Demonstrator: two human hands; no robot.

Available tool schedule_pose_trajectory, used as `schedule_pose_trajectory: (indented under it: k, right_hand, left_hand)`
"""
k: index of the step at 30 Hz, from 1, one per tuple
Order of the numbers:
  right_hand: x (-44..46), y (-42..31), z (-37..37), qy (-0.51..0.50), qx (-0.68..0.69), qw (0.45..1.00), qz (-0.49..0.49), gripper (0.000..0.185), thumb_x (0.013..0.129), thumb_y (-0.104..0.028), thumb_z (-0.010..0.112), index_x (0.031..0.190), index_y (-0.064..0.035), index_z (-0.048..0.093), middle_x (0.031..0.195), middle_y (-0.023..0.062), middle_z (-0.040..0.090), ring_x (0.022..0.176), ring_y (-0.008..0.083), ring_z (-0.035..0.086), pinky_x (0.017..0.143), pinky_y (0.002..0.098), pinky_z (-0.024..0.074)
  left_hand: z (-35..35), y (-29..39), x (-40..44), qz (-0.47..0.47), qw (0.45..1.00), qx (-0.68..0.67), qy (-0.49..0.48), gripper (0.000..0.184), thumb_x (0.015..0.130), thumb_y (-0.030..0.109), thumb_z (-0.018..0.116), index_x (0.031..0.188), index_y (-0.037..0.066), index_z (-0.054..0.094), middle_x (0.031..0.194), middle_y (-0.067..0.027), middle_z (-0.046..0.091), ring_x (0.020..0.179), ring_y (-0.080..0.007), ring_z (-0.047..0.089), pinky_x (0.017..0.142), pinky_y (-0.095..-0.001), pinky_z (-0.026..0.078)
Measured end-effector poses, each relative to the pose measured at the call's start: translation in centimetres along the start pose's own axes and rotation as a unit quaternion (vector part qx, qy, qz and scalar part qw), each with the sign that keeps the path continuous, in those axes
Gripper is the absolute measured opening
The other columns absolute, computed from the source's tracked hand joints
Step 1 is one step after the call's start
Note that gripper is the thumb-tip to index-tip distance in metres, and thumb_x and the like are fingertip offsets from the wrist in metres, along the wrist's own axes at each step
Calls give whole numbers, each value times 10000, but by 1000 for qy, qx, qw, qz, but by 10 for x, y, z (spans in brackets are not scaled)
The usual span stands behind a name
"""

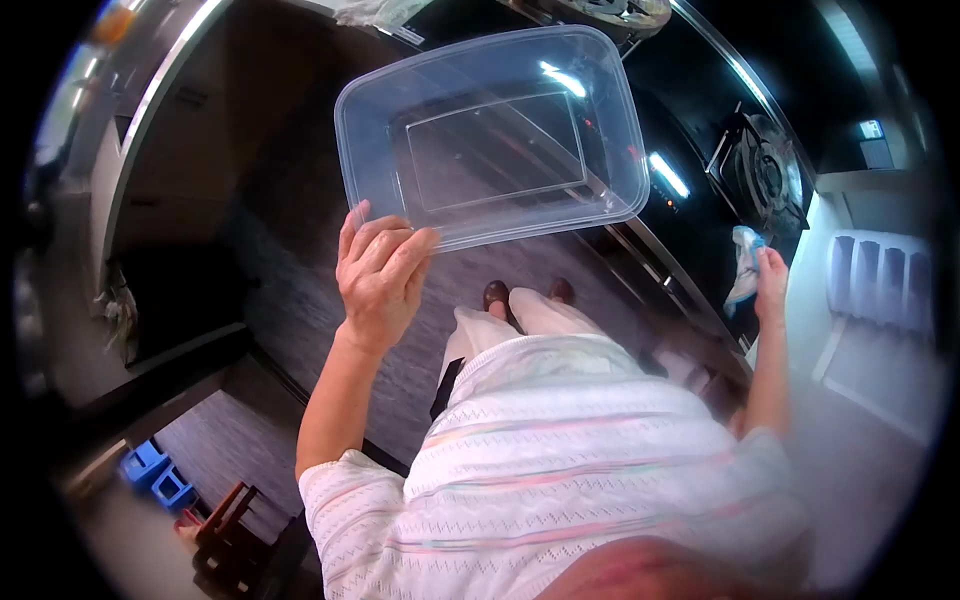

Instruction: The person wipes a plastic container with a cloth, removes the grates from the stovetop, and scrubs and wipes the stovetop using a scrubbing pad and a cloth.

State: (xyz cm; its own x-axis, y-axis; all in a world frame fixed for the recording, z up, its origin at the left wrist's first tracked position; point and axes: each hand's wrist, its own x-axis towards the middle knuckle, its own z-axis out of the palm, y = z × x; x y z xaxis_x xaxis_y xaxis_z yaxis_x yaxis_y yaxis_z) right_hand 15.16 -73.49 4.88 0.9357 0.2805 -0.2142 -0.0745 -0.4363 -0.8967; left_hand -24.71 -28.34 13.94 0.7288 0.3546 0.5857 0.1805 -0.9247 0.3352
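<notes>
My left hand (380, 270) is closed on the near-left corner of a clear plastic container (500, 215). The container is held up in front of me, its rectangular base showing through the see-through plastic. Over on the right, my right hand (771, 285) pinches a crumpled white-and-blue cloth (743, 265). That cloth hangs beside the dark stove top, below a gas burner (762, 170). Whether it touches the stove edge I cannot tell.
The black stove top (690, 130) with its metal edge runs along the right. Another burner (620, 12) is at the top. A white ribbed rack (880, 275) stands at far right. Blue stools (160, 475) and a brown wooden chair (225, 525) are lower left, on grey flooring.
</notes>
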Motion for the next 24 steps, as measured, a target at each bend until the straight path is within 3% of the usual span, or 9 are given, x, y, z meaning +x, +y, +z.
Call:
schedule_pose_trajectory:
  k: [2,6,8,10,14,17,23,24]
  right_hand:
    - [-12,-45,-6,-41,92,995,28,203,935,-182,550,1033,-12,602,913,15,623,826,79,573,759,229,467]
    - [-24,-142,4,-88,125,988,-16,236,924,-179,559,1081,-6,592,982,39,619,879,107,595,805,247,478]
    - [-28,-189,22,-133,68,986,-72,234,925,-173,556,1083,-5,594,968,34,619,871,106,592,799,229,470]
    - [-26,-221,45,-207,-47,959,-189,235,929,-184,559,1084,-13,604,956,29,618,863,97,588,789,209,461]
    - [-19,-245,104,-280,-112,917,-261,266,925,-245,578,1066,-24,620,912,18,612,838,73,580,775,197,460]
    - [6,-231,135,-317,-119,905,-255,287,927,-283,575,1060,-34,626,874,5,611,813,60,571,748,192,471]
    - [-3,-208,195,-450,10,891,-65,308,898,-308,613,1037,-33,635,852,-29,592,795,45,538,739,188,445]
    - [-9,-211,197,-454,-17,884,-112,318,881,-317,633,1026,-34,635,843,-30,587,789,47,536,730,191,440]
  left_hand:
    - [3,1,1,4,1000,-13,-18,141,710,57,723,835,102,677,762,-38,639,836,-193,629,991,-436,418]
    - [11,7,7,47,996,-40,-62,135,703,74,720,827,99,674,747,-37,621,833,-199,620,991,-451,410]
    - [13,14,15,71,990,-56,-111,137,693,72,711,820,100,669,736,-36,607,833,-203,614,985,-462,411]
    - [16,20,22,97,981,-75,-148,139,684,74,703,815,101,663,726,-34,595,838,-207,608,981,-472,411]
    - [20,29,30,136,968,-106,-182,152,666,77,697,809,105,654,715,-34,579,852,-209,601,986,-483,406]
    - [16,32,32,148,965,-110,-189,147,662,71,696,798,104,652,713,-34,573,870,-209,601,996,-488,402]
    - [3,31,41,167,963,-114,-179,129,656,61,697,774,101,662,709,-41,570,913,-224,606,1010,-496,399]
    - [2,30,44,166,963,-120,-176,127,654,62,698,770,99,665,706,-42,570,921,-228,607,1011,-497,400]
